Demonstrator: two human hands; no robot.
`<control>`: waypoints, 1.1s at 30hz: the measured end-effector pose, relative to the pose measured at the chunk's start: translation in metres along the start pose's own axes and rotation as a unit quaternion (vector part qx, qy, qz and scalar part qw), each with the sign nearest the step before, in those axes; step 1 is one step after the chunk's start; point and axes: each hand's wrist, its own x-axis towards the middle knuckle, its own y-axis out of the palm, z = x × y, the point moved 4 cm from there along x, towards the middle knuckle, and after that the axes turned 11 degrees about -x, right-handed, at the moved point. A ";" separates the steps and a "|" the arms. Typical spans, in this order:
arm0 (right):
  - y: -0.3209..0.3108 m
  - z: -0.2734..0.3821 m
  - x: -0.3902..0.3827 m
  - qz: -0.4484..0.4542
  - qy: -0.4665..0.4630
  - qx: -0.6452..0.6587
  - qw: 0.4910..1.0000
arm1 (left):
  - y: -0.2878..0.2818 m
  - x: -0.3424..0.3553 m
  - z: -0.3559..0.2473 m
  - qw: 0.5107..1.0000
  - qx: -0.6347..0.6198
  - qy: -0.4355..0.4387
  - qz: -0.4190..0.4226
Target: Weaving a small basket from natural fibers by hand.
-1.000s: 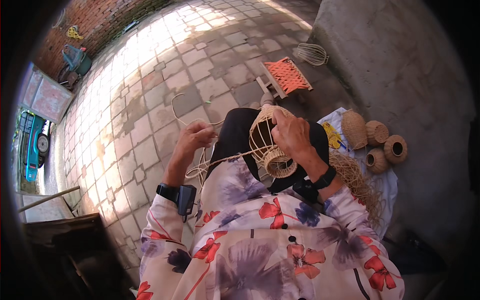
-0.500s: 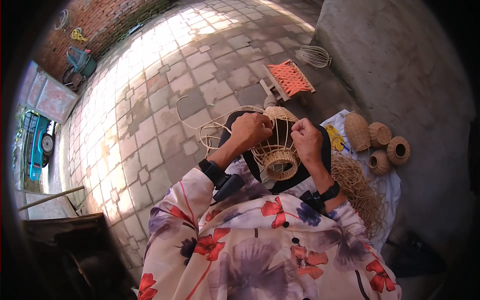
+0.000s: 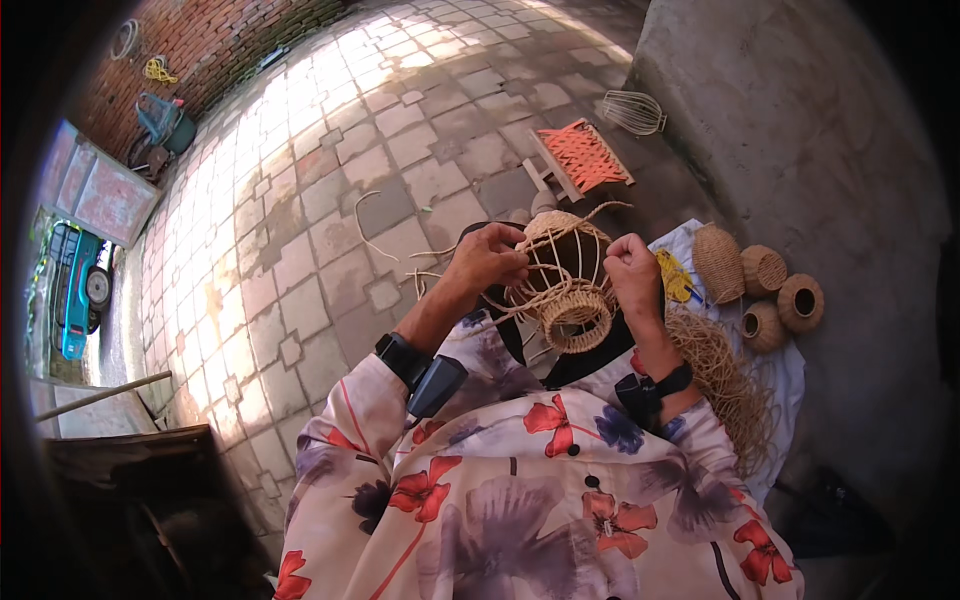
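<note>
Over my lap is a half-woven basket [image 3: 577, 322] of tan cord on thin bare ribs, its round woven neck facing me and more weaving on its far part. At its left side my left hand [image 3: 488, 262] is closed, fingertips pinched on a cord [image 3: 545, 293] beside the ribs. My right hand [image 3: 633, 272] is curled closed against the basket's right ribs; what lies inside its fingers is hidden. One cord end [image 3: 608, 207] sticks out past the far right of the basket. Other loose strands trail to the left.
A low stool [image 3: 583, 158] with an orange woven seat stands ahead. Beyond it lies a bare wire frame [image 3: 634, 113] by the wall. On the right, a white cloth [image 3: 790, 400] bears a heap of cord [image 3: 715, 375]; several finished woven baskets [image 3: 718, 262] sit alongside.
My left hand has moved slightly down from the basket's far edge, and its fist has loosened into a pinch. The basket has shifted a little right, and a cord end now points right.
</note>
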 end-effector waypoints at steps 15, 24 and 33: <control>0.001 -0.011 -0.006 0.005 0.008 0.010 1.000 | 0.011 0.003 0.031 0.996 0.066 -0.038 -0.047; 0.002 -0.040 -0.015 -0.009 0.091 0.170 0.981 | 0.026 0.018 -0.004 0.995 0.091 -0.011 -0.047; 0.001 -0.033 -0.019 0.035 0.105 0.157 0.981 | -0.007 -0.021 0.010 0.993 -0.085 0.063 -0.052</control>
